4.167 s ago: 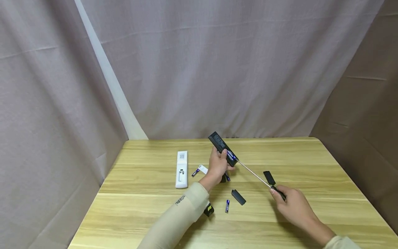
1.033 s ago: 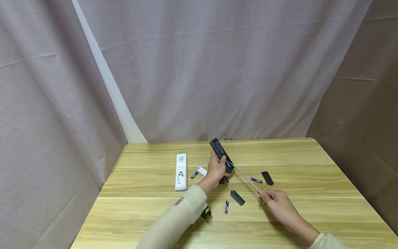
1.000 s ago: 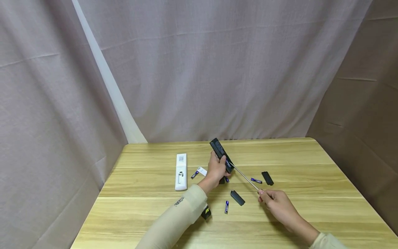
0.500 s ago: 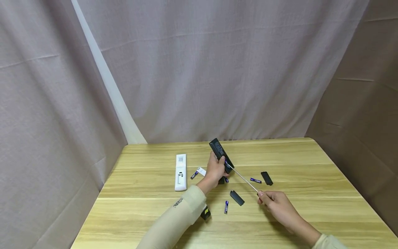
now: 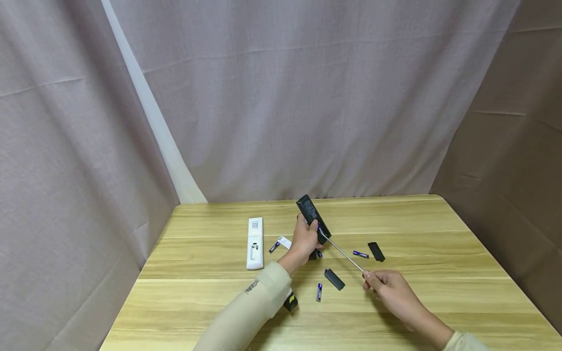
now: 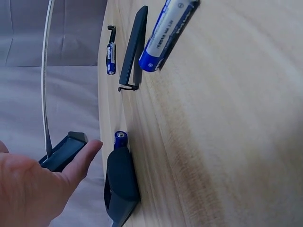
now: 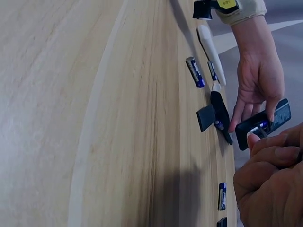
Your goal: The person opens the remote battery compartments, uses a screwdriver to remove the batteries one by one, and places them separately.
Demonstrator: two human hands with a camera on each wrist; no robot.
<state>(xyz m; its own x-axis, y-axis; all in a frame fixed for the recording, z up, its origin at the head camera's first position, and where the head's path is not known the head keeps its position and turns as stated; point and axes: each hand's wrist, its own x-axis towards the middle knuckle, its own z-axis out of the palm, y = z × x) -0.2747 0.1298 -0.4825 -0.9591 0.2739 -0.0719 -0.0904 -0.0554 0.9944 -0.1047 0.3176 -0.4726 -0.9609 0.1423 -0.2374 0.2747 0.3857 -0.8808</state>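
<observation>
My left hand (image 5: 303, 241) grips a black remote control (image 5: 310, 206) above the table, its back and uncovered battery compartment turned up. My right hand (image 5: 391, 290) holds a screwdriver (image 5: 344, 252) by its handle, which the fingers mostly hide. The long metal shaft reaches into the compartment, where a blue battery (image 7: 263, 125) shows. Whether the tip touches that battery I cannot tell. Beneath the left hand lies another black remote (image 6: 122, 177) with a blue battery (image 6: 120, 138) at its end. Two black battery covers (image 5: 334, 279) (image 5: 376, 251) lie on the table.
Loose batteries lie at the front (image 5: 319, 292), right (image 5: 361, 254) and left (image 5: 274, 247). A white remote (image 5: 255, 248) with its compartment uncovered lies left, near a white cover (image 5: 284, 242). A black-and-yellow object (image 5: 291, 301) is partly under the left sleeve.
Since the oldest frame, a battery has left the held remote and lies beside the right-hand black cover. The remote is slightly lower; the right hand has moved left. Over the last second, little differs.
</observation>
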